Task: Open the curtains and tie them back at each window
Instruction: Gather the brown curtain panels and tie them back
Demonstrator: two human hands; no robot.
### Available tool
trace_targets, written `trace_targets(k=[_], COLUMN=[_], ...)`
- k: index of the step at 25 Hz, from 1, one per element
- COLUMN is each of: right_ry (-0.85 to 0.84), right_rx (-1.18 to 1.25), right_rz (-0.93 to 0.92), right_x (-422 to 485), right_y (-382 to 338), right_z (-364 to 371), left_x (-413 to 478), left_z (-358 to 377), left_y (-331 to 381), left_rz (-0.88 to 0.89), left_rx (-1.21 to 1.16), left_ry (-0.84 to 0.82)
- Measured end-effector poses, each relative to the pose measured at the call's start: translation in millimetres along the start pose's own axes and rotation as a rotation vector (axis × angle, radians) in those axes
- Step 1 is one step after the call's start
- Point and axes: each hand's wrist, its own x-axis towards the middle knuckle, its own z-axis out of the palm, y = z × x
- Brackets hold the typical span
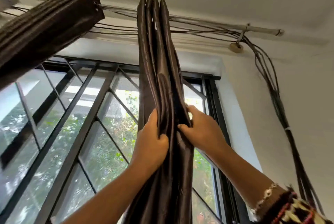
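A dark brown satin curtain hangs gathered into tight folds from the metal rod, in the middle of the view. My left hand grips its left folds, fingers curled into the cloth. My right hand grips the right folds at about the same height, thumb pressed into the fabric. A second brown curtain is bunched on the rod at the upper left and slants down out of view.
Behind the curtains is a window with a black metal grille and greenery outside. A bundle of dark cables runs along the rod and down the white wall on the right. A patterned sleeve shows at the lower right.
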Motion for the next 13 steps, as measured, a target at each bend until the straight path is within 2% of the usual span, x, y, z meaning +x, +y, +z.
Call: trace_targets(k=[5,13], right_ry=[-0.032,-0.079], right_rx=[0.24,0.484], right_rz=[0.055,0.13], right_x=[-49,-128], right_y=[4,-48], right_z=[23,49], left_x=[-48,-120], left_z=[-14,-51], left_y=[-14,-13], left_rz=[-0.104,-0.193], left_rx=[0.063,0.153], left_ry=[0.157,0.147])
